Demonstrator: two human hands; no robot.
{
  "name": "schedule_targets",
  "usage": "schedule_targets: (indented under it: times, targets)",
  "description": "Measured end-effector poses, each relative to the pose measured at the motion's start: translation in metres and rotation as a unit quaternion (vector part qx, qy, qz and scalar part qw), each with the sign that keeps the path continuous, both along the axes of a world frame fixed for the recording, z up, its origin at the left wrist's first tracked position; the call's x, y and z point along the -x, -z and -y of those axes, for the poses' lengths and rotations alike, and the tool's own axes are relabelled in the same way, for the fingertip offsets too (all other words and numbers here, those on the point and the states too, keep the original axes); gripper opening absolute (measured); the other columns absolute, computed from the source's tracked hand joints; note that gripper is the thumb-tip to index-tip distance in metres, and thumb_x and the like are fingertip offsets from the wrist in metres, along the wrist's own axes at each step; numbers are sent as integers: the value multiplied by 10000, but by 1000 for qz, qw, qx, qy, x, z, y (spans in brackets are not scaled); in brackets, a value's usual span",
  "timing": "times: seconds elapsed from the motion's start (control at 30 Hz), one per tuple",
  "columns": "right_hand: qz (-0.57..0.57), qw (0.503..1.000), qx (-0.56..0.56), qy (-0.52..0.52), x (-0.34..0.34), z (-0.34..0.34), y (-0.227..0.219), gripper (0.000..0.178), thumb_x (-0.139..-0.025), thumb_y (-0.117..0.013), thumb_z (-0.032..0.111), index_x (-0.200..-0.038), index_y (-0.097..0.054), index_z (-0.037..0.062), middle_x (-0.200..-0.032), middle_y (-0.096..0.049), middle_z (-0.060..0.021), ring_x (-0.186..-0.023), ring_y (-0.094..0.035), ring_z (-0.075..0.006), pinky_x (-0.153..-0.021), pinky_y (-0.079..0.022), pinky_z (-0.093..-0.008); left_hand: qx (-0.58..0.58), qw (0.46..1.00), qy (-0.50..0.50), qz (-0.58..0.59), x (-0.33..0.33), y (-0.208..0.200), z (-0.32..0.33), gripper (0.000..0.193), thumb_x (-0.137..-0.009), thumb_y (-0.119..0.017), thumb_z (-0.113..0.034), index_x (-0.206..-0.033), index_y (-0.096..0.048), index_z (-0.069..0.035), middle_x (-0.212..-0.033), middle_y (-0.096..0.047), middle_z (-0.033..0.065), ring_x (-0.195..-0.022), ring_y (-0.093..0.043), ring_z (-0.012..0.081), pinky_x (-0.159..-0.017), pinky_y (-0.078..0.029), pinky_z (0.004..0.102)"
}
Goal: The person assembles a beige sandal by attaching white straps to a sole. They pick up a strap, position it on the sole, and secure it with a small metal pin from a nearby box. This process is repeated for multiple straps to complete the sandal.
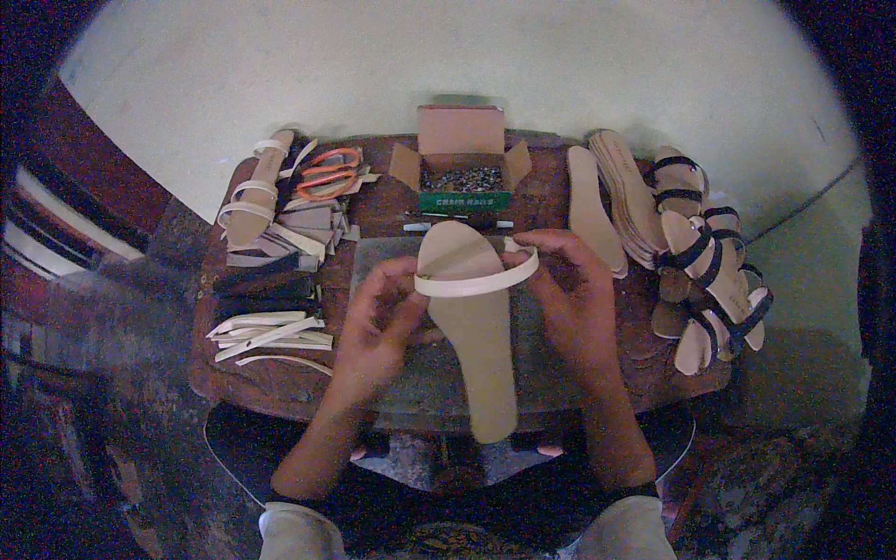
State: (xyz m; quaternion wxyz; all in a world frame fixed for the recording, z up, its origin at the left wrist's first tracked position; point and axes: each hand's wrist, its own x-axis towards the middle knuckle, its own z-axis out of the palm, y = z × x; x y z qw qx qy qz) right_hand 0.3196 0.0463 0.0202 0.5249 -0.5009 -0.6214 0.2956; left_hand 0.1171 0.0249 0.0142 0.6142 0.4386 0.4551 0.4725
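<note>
A beige sandal insole [485,350] lies toe-away in front of me, over a dark work mat and past the table's near edge. Across its forepart arches a white strap [476,285]. My left hand [383,313] pinches the strap's left end at the insole's left edge. The strap's right end is pinched between the fingers and thumb of my right hand [569,289], a little apart from the insole's right edge. Whether either end is fixed to the insole I cannot tell.
An open green box of small nails [464,201] stands at the back. Orange-handled scissors [329,175], a white-strapped sandal [252,201] and loose white strips [266,333] lie left. Stacked insoles [627,196] and black-strapped sandals [714,266] fill the right. A marker [425,226] lies beyond the insole.
</note>
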Motion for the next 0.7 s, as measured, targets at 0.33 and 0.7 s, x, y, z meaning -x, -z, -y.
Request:
schedule_targets:
  times: [0.33,0.7]
  targets:
    - [-69,993,82,-38,-4,-7,3,209,-791,-680,99,-976,-628,18,-942,-621,-41,-898,-574,-125,-833,-443,-272,13,999,29,30,-10,2,1,264,-929,-454,-54,-1183,-398,-97,-1088,-522,77,-997,-559,189,-796,-554,355]
    - [-106,984,121,-70,-6,-8,5,183,-792,-685,121,-932,-612,28,-892,-621,-23,-853,-571,-104,-789,-458,-261,-2,999,53,9,-12,8,2,272,-917,-446,-28,-1178,-389,-80,-1099,-513,89,-991,-560,202,-774,-568,352]
